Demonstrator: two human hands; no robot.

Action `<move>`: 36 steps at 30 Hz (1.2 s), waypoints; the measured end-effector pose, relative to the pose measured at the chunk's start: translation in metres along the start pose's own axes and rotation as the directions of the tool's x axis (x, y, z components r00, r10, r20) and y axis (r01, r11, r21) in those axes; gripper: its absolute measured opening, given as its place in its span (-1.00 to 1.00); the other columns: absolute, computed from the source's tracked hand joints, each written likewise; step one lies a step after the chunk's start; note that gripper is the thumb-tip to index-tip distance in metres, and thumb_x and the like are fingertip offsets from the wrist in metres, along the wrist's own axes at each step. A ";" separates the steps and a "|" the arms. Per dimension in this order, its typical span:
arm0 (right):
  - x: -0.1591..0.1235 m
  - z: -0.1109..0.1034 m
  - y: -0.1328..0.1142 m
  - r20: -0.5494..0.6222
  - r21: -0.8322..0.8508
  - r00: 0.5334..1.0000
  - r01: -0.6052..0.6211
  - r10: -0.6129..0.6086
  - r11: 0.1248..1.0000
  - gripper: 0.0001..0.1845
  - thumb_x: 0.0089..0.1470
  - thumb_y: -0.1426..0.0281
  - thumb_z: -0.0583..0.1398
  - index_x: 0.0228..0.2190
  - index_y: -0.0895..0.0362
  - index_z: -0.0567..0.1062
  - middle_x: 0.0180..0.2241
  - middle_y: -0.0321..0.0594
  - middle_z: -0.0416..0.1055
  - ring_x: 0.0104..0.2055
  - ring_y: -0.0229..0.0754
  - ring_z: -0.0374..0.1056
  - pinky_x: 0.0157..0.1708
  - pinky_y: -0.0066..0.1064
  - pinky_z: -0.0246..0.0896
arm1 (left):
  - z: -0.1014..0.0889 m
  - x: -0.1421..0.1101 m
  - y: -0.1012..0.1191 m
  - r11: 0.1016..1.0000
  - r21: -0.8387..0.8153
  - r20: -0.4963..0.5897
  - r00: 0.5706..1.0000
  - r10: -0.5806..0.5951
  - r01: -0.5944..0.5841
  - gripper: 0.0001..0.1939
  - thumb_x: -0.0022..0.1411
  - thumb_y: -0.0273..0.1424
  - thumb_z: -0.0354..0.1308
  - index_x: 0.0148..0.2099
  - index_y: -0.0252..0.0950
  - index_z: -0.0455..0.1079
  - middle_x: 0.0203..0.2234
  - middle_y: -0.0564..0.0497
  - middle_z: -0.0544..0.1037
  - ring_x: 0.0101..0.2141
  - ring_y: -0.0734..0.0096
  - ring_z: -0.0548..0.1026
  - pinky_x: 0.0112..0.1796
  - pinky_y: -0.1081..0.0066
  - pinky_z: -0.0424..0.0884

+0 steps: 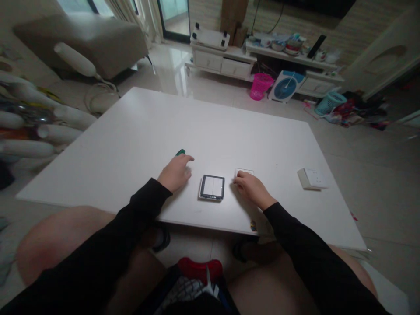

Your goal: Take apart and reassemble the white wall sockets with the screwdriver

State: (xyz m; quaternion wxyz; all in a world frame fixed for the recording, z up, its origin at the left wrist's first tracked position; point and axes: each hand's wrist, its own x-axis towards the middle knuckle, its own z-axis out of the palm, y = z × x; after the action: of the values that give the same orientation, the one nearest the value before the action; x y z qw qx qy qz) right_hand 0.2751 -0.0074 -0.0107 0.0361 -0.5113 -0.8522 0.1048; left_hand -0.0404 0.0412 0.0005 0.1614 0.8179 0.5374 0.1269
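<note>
My left hand (175, 172) rests on the white table (138, 131) with its fingers curled over a green-tipped tool (180, 152), only the tip showing. Right of it lies a dark-framed switch panel (212, 187) on a white base. My right hand (251, 188) lies on the other side of the panel, its fingers bent and touching a small white plate (244, 171) that it partly hides. A white wall socket (312, 178) lies further right, apart from both hands.
A grey sofa (95, 39) stands at the back left. A white low cabinet (223, 61) with clutter runs along the far wall, with a pink basket (260, 86), a blue fan (285, 86) and a teal basket (329, 103) on the floor.
</note>
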 end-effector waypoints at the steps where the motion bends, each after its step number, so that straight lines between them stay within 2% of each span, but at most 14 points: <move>1: 0.000 0.001 0.000 0.008 0.007 1.000 -0.003 0.003 1.000 -0.77 0.15 0.61 0.14 -0.33 0.12 0.56 -0.25 -0.15 0.42 -0.28 -0.16 0.29 -0.32 -0.34 0.05 | -0.003 0.001 -0.005 0.990 0.088 0.016 0.994 -0.112 0.110 -0.57 0.24 -0.44 0.14 0.15 -0.38 0.31 0.04 -0.28 0.44 0.07 -0.07 0.43 0.08 0.04 0.42; 3: 0.000 0.002 0.000 0.019 0.020 1.000 -0.003 0.003 1.000 -0.78 0.17 0.59 0.13 -0.33 0.13 0.55 -0.25 -0.15 0.41 -0.31 -0.18 0.29 -0.34 -0.35 0.04 | -0.006 0.002 -0.015 0.927 0.246 0.076 0.948 -0.308 0.282 -0.54 0.25 -0.35 0.18 0.14 -0.43 0.29 0.03 -0.36 0.43 0.04 -0.18 0.46 -0.02 0.03 0.47; 6: 0.001 0.000 -0.001 0.039 0.014 0.999 0.008 -0.009 1.000 -0.80 0.17 0.58 0.15 -0.32 0.12 0.56 -0.26 -0.15 0.41 -0.32 -0.18 0.29 -0.36 -0.35 0.04 | -0.006 0.001 -0.024 0.866 0.338 0.159 0.885 -0.438 0.368 -0.58 0.30 -0.29 0.12 0.12 -0.43 0.28 0.00 -0.40 0.46 -0.02 -0.20 0.52 -0.08 0.05 0.48; 10: 0.000 -0.007 -0.005 0.067 -0.016 0.998 0.000 0.002 1.000 -0.81 0.19 0.55 0.16 -0.31 0.12 0.58 -0.26 -0.14 0.44 -0.31 -0.16 0.33 -0.36 -0.34 0.07 | -0.003 0.006 -0.030 0.862 0.315 0.176 0.869 -0.463 0.396 -0.66 0.30 -0.39 0.08 0.08 -0.42 0.31 -0.04 -0.42 0.51 -0.06 -0.17 0.56 -0.12 0.08 0.48; 13: -0.004 -0.013 -0.007 0.027 -0.003 0.999 -0.019 0.019 1.000 -0.82 0.22 0.50 0.16 -0.28 0.13 0.59 -0.26 -0.11 0.46 -0.26 -0.11 0.37 -0.29 -0.31 0.14 | -0.004 0.012 -0.030 0.877 0.268 0.181 0.873 -0.453 0.399 -0.74 0.28 -0.39 0.11 -0.01 -0.39 0.37 -0.10 -0.38 0.55 -0.08 -0.14 0.57 -0.13 0.11 0.47; 15: -0.007 -0.017 -0.009 -0.027 0.063 0.999 -0.027 0.029 0.998 -0.84 0.24 0.45 0.17 -0.25 0.13 0.58 -0.24 -0.10 0.48 -0.21 -0.08 0.39 -0.23 -0.28 0.20 | -0.007 0.015 -0.026 0.895 0.222 0.179 0.886 -0.427 0.386 -0.78 0.30 -0.37 0.10 -0.05 -0.35 0.39 -0.15 -0.29 0.57 -0.12 -0.04 0.58 -0.14 0.17 0.47; 17: -0.011 -0.021 -0.015 -0.079 0.213 0.995 -0.043 0.061 0.976 -0.85 0.26 0.40 0.18 -0.20 0.13 0.56 -0.22 -0.11 0.49 -0.19 -0.09 0.41 -0.20 -0.28 0.25 | -0.009 0.014 -0.015 0.943 0.045 0.189 0.924 -0.333 0.331 -0.78 0.32 -0.33 0.08 -0.05 -0.31 0.38 -0.24 -0.15 0.57 -0.21 0.12 0.58 -0.20 0.25 0.48; 19: -0.014 -0.024 -0.026 -0.099 0.440 0.987 -0.070 0.126 0.895 -0.82 0.28 0.33 0.18 -0.14 0.12 0.53 -0.22 -0.14 0.49 -0.22 -0.14 0.42 -0.22 -0.30 0.31 | -0.010 0.008 0.002 0.933 -0.299 0.199 0.969 -0.144 0.200 -0.76 0.30 -0.29 0.10 -0.03 -0.29 0.38 -0.34 -0.03 0.53 -0.34 0.26 0.55 -0.29 0.31 0.48; 21: -0.016 -0.025 -0.042 -0.062 0.639 0.983 -0.093 0.172 0.764 -0.75 0.31 0.26 0.16 -0.08 0.11 0.50 -0.21 -0.15 0.51 -0.22 -0.16 0.44 -0.25 -0.31 0.35 | -0.007 -0.002 0.023 0.808 -0.587 0.186 0.980 0.066 0.057 -0.72 0.24 -0.26 0.17 -0.05 -0.28 0.41 -0.37 0.03 0.49 -0.37 0.31 0.50 -0.34 0.35 0.47; 24: -0.018 -0.022 -0.064 0.001 0.859 0.992 -0.067 0.128 0.507 -0.68 0.29 0.15 0.18 -0.05 0.09 0.47 -0.19 -0.17 0.53 -0.25 -0.17 0.46 -0.24 -0.29 0.41 | 0.001 -0.020 0.053 0.693 -0.719 0.172 0.958 0.231 -0.038 -0.75 0.20 -0.26 0.28 -0.13 -0.28 0.47 -0.34 0.03 0.53 -0.34 0.37 0.47 -0.36 0.42 0.42; 27: -0.017 -0.017 -0.075 0.004 0.965 0.982 -0.053 0.187 0.258 -0.68 0.26 0.10 0.22 -0.14 0.08 0.48 -0.30 -0.26 0.52 -0.38 -0.22 0.44 -0.31 -0.32 0.40 | 0.011 -0.032 0.070 0.577 -0.817 0.193 0.950 0.245 0.017 -0.79 0.18 -0.32 0.33 -0.18 -0.30 0.46 -0.42 0.06 0.55 -0.42 0.44 0.47 -0.37 0.45 0.39; 30: -0.015 -0.014 -0.076 0.011 0.986 0.975 -0.047 0.222 0.159 -0.68 0.18 0.09 0.29 -0.23 0.09 0.51 -0.37 -0.30 0.50 -0.43 -0.25 0.41 -0.35 -0.35 0.37 | 0.016 -0.036 0.075 0.507 -0.861 0.176 0.959 0.224 0.040 -0.79 0.20 -0.33 0.33 -0.16 -0.33 0.48 -0.44 0.06 0.55 -0.46 0.47 0.45 -0.39 0.45 0.37; 33: -0.013 -0.013 -0.074 0.044 0.993 0.971 -0.069 0.235 0.099 -0.63 0.11 0.05 0.33 -0.33 0.10 0.48 -0.46 -0.32 0.48 -0.44 -0.23 0.40 -0.37 -0.35 0.35 | 0.016 -0.037 0.074 0.554 -0.832 0.141 0.961 0.237 -0.015 -0.77 0.23 -0.32 0.31 -0.12 -0.34 0.53 -0.38 0.01 0.58 -0.42 0.44 0.47 -0.35 0.42 0.40; 36: -0.011 -0.014 -0.068 0.008 0.997 0.933 -0.034 0.359 0.064 -0.62 0.09 0.06 0.35 -0.37 0.11 0.44 -0.49 -0.32 0.47 -0.46 -0.23 0.41 -0.39 -0.35 0.36 | 0.014 -0.036 0.070 0.626 -0.769 0.044 0.967 0.252 -0.128 -0.72 0.28 -0.30 0.29 0.00 -0.31 0.51 -0.27 -0.04 0.61 -0.30 0.36 0.54 -0.22 0.33 0.48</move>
State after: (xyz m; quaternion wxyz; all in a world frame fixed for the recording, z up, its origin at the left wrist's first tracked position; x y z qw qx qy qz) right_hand 0.2243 -0.0461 0.0185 0.4578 -0.4725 -0.4684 0.5897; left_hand 0.0100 -0.0196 0.0143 0.5143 0.7337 0.3313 0.2958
